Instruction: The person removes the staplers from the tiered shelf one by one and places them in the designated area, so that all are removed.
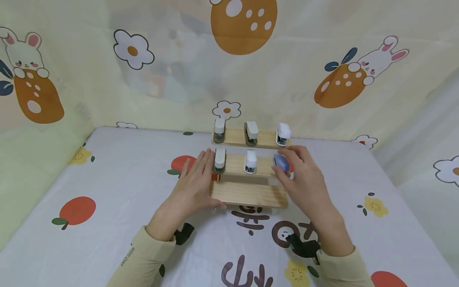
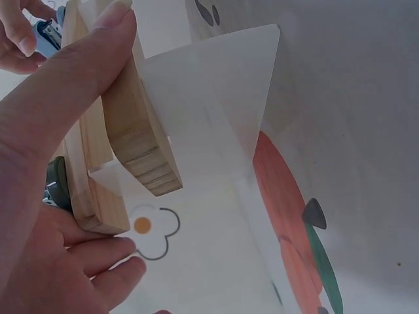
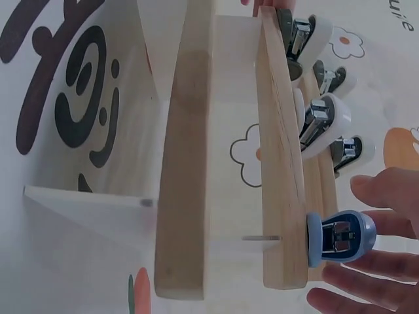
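A three-tier rack of pale wooden boards (image 1: 251, 194) with clear plastic supports stands on the table. My left hand (image 1: 196, 184) rests along its left end, fingers straight, with the thumb over the end of the front board. A small blue stapler (image 3: 341, 237) stands at the right end of the middle board. My right hand (image 1: 305, 179) is around it, the fingers (image 3: 366, 282) right beside it and the thumb apart from it in the right wrist view. Two white-topped mini staplers (image 1: 251, 161) share that board. Several more mini staplers (image 1: 252, 132) line the back board.
The white tablecloth (image 1: 125, 171) has printed fruit, flowers and dark lettering. Behind the rack hangs a patterned curtain (image 1: 179, 79). Black straps (image 1: 303, 246) sit at both wrists. The front board carries nothing.
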### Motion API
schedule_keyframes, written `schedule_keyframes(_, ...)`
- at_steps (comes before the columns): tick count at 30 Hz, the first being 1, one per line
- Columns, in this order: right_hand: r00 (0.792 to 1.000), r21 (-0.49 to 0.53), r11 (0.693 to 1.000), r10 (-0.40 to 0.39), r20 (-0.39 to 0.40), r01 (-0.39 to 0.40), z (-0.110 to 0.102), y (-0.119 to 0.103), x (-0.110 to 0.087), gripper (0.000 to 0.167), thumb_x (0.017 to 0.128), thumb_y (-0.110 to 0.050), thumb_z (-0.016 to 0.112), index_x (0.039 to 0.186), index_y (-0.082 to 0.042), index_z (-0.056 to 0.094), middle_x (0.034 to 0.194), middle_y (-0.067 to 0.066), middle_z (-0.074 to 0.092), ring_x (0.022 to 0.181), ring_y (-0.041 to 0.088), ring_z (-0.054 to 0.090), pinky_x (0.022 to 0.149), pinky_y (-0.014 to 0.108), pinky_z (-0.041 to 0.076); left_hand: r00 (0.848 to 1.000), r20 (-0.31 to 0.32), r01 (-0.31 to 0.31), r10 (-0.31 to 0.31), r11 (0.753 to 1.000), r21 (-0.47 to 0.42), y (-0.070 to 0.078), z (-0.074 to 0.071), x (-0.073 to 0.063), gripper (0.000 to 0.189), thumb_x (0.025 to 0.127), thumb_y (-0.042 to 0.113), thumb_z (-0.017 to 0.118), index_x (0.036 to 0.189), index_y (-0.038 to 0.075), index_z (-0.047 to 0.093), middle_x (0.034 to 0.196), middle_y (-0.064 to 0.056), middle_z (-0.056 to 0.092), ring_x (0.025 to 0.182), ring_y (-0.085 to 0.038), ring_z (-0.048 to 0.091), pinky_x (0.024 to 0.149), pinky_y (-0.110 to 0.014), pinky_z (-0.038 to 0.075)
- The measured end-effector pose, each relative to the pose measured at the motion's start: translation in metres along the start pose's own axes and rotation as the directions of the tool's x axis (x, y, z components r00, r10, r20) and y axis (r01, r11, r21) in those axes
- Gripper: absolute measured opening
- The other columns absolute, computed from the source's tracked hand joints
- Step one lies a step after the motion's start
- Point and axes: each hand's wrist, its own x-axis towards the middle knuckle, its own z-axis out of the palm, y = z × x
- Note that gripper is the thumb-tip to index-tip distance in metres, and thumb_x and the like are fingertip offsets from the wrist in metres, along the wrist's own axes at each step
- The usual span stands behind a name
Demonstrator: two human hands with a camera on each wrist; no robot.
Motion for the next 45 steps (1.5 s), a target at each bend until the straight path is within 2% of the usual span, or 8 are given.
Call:
schedule_keyframes(13,0.998,-0.005,1.0,-0.002,0.056,0.002,0.0094,0.0024,-0.0026,0.041,0.084,-0.007,0.077,0.12,0.005,0.062,0.127,0.024,0.053,0.107,0.041,0.063,0.085,0.054,0.057,1.0,0.006,-0.002,0.002,1.0,-0.014,0.0001,0.0016,0.0003,0.144,0.056,0.056,0.092,0.159,0.003,0.006,0.167,-0.014,0.012,0.155,-0.03,0.013,0.123,-0.058,0.012)
schedule_keyframes(31,0.998,-0.007,1.0,-0.004,0.063,0.005,0.0085,0.0028,-0.0013,0.041,0.081,0.003,0.075,0.12,0.006,0.06,0.126,0.027,0.052,0.1,0.043,0.066,0.076,0.051,0.06,1.0,0.004,0.006,-0.006,1.0,-0.022,0.0004,0.0005,-0.0004,0.144,0.055,0.056,0.092,0.159,0.002,0.007,0.167,-0.014,0.011,0.155,-0.029,0.011,0.124,-0.056,0.01)
schedule_keyframes(41,0.998,0.02,1.0,0.018,0.057,-0.019,0.004,0.0035,0.0,0.04,0.08,0.008,0.073,0.119,0.007,0.062,0.124,0.027,0.056,0.106,0.044,0.063,0.085,0.055,0.057,1.0,0.003,0.013,-0.013,1.0,-0.012,-0.0006,0.0001,-0.0011,0.144,0.055,0.057,0.092,0.158,0.001,0.007,0.167,-0.014,0.011,0.155,-0.03,0.012,0.124,-0.056,0.011)
schedule_keyframes(45,0.996,0.013,0.999,0.04,0.079,-0.041,0.0012,0.0039,-0.0006,0.04,0.082,0.006,0.073,0.121,0.005,0.062,0.123,0.027,0.058,0.106,0.043,0.063,0.086,0.057,0.056,1.0,0.0,0.008,-0.008,1.0,-0.018,0.0,0.0003,-0.0004,0.144,0.056,0.056,0.092,0.159,0.002,0.007,0.167,-0.014,0.012,0.155,-0.03,0.012,0.124,-0.056,0.01)
